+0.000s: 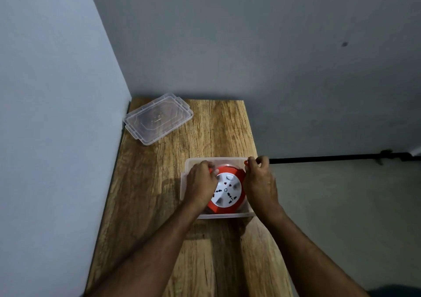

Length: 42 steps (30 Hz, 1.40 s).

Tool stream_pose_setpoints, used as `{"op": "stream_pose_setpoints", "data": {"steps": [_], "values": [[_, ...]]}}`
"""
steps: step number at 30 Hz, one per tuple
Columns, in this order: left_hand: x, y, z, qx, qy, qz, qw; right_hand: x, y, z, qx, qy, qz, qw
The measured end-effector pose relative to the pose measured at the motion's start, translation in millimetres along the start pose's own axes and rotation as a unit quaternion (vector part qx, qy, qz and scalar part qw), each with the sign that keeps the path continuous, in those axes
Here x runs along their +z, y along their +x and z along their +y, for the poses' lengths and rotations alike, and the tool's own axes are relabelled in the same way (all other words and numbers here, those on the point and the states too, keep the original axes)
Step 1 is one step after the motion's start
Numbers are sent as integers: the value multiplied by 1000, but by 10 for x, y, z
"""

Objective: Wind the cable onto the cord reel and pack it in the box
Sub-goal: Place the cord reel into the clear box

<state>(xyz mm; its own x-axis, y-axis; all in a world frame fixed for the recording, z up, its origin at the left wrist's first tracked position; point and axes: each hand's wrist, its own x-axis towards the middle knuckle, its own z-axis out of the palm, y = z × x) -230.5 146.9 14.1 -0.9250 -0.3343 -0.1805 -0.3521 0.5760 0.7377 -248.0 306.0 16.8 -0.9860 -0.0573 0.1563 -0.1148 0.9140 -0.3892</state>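
On the wooden table (159, 182), pushed into the corner of two grey walls, the clear plastic box (248, 214) stands near the right edge with the orange and white cord reel (227, 189) lying flat inside it, socket face up. No loose cable shows on the table, so the winding looks done and the reel seems to be in its packed place. What is left, by my judgement, is closing the box.

That move turns on one relation: the clear lid (158, 117) lies well apart from the box, at the far left corner of the table, up and to the left of both hands. Its long axis runs diagonally, while the box sits nearly square to the table edge, so the lid would need a turn to line up.

Of the two hands, the left hand (200, 183) is nearer the lid; its fingers curl over the reel's left rim, gripping it. The right hand (259, 182) grips the reel's right side at the box's far right corner, with the fingertips pinching a small orange part there, perhaps the handle or crank; I cannot tell which.

A thin black rod (330, 160) stands off beyond the table to the right.
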Motion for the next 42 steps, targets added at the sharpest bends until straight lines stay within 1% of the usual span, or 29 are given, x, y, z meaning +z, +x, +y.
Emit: {"op": "stream_pose_setpoints", "data": {"steps": [2,3,7,10,13,17,20,24,27,30,33,35,37,39,41,42], "values": [[1,-33,5,23,85,36,995,-15,-4,17,-8,-32,-6,999],[-1,-36,2,27,105,44,993,-15,9,24,-7,-52,-11,999],[-63,-56,45,20,163,29,986,-57,74,-6,-5,-113,-21,993],[-124,-56,84,18,132,26,991,-73,94,-10,-19,-146,-34,988],[-177,-52,90,29,114,47,992,-24,80,5,-15,-191,-60,980],[-150,-36,55,45,139,81,986,61,9,49,-22,-216,-59,974],[-119,-56,65,51,194,68,977,78,7,79,-33,-216,-50,975],[-77,-96,68,59,197,57,977,81,18,88,-35,-193,-40,980],[-76,-118,56,51,155,70,984,63,27,105,-32,-157,-32,987],[-147,-116,80,41,120,84,988,15,74,88,-39,-95,11,995],[-315,-66,119,39,81,128,988,-56,215,6,-75,-12,65,995],[-469,9,124,33,48,162,985,-95,363,-109,-107,60,72,990],[-618,159,62,10,-30,176,984,-92,537,-255,-122,136,42,982],[-759,332,-35,-37,-153,162,974,-53,721,-424,-119,190,-5,975],[-928,501,-139,-101,-274,153,944,1,912,-615,-108,231,-44,966],[-1014,579,-196,-134,-316,150,927,25,1013,-710,-100,253,-63,960]]}}
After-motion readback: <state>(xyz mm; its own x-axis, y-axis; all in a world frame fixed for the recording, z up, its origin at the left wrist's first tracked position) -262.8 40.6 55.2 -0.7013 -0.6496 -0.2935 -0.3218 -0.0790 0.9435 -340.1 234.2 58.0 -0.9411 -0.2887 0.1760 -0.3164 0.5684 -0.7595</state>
